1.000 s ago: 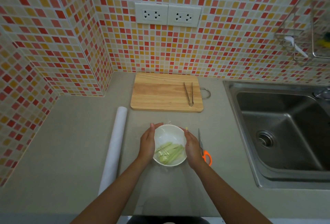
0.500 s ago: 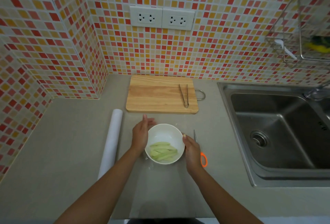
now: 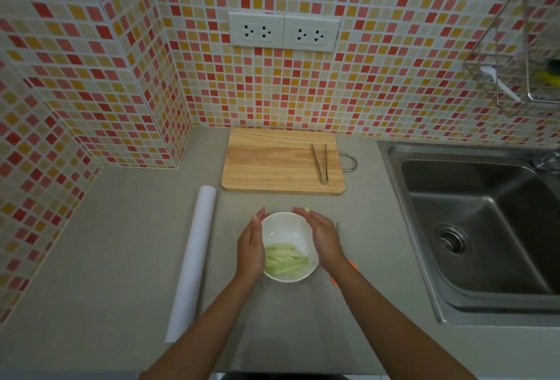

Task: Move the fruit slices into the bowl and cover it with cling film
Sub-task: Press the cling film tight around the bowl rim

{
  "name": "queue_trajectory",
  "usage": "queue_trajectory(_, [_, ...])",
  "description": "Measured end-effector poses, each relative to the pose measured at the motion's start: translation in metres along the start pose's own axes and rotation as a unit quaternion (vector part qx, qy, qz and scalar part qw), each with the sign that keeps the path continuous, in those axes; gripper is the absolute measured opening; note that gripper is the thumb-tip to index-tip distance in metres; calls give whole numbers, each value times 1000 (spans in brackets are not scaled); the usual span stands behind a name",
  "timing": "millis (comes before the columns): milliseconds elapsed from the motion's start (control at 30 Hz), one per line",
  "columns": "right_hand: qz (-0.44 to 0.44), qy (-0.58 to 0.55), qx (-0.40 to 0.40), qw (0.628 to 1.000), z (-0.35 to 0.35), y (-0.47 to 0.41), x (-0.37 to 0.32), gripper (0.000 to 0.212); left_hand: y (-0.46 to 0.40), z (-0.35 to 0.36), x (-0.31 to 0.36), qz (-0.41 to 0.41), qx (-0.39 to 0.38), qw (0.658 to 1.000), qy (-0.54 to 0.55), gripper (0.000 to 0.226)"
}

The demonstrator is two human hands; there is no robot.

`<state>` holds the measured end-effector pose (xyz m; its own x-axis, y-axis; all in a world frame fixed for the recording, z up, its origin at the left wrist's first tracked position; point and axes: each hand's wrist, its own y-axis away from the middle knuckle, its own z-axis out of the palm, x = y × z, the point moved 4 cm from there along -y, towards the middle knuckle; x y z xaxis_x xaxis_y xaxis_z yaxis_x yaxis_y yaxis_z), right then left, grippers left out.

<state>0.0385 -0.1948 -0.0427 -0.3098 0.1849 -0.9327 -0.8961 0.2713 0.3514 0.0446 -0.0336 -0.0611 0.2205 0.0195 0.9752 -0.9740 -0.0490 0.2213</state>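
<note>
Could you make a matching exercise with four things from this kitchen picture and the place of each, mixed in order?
Things:
1. tongs
2. fruit slices
3. cling film roll
4. left hand

Places:
a. inside the white bowl
b. on the counter, left of the bowl
c. against the bowl's left side
d. on the wooden cutting board

Pairs: 1-d, 2-a, 3-b, 4-c

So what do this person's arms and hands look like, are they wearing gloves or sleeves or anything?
No gloves or sleeves show. Both forearms are bare from the bottom edge of the picture up to the left hand and the right hand. I see no watch, bracelet or ring on either. A fingertip of the right hand has a pale yellowish tip; I cannot tell whether that is the nail or something on it.
</note>
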Motion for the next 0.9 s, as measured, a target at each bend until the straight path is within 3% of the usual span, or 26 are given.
queue_trajectory(167, [0, 17, -20, 1000, -1, 4, 7, 33, -2, 1, -5, -26, -12, 999, 14, 45])
queue_trajectory(567, [22, -27, 32, 999, -1, 11, 14, 35, -11, 4, 5, -84, -74, 993, 31, 61])
queue_trajectory(767, [22, -43, 62, 997, -3, 18, 14, 33, -23, -1, 7, -121, -136, 983, -23, 75])
queue_trajectory(833, [23, -55, 81, 995, -5, 19, 15, 30, -25, -9, 7, -91, -100, 990, -33, 66])
queue_trajectory(900, [27, -64, 92, 993, -8, 19, 16, 30, -25, -22, 5, -63, -15, 997, -32, 47])
